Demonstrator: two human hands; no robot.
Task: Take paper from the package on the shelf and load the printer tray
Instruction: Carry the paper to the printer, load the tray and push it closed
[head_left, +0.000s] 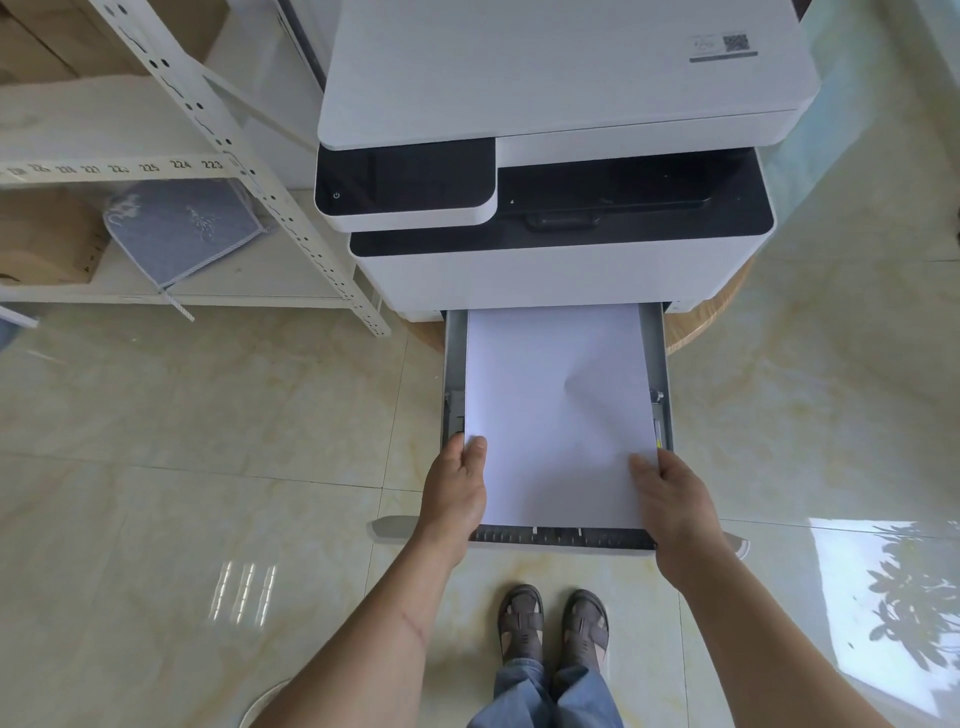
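Note:
A stack of white paper (558, 410) lies in the pulled-out grey printer tray (563, 538), its far end under the printer. The top sheet shows a shallow dent right of centre. My left hand (457, 493) grips the paper's near left edge, thumb on top. My right hand (675, 504) grips the near right edge the same way. The white and black printer (561, 197) stands above the tray on a round wooden base. The paper package is not in view.
A white metal shelf (291, 228) stands to the left, with cardboard boxes and a grey-blue cushion (182, 226) on it. Glossy tiled floor surrounds the tray. My sandalled feet (553, 623) stand just in front of the tray.

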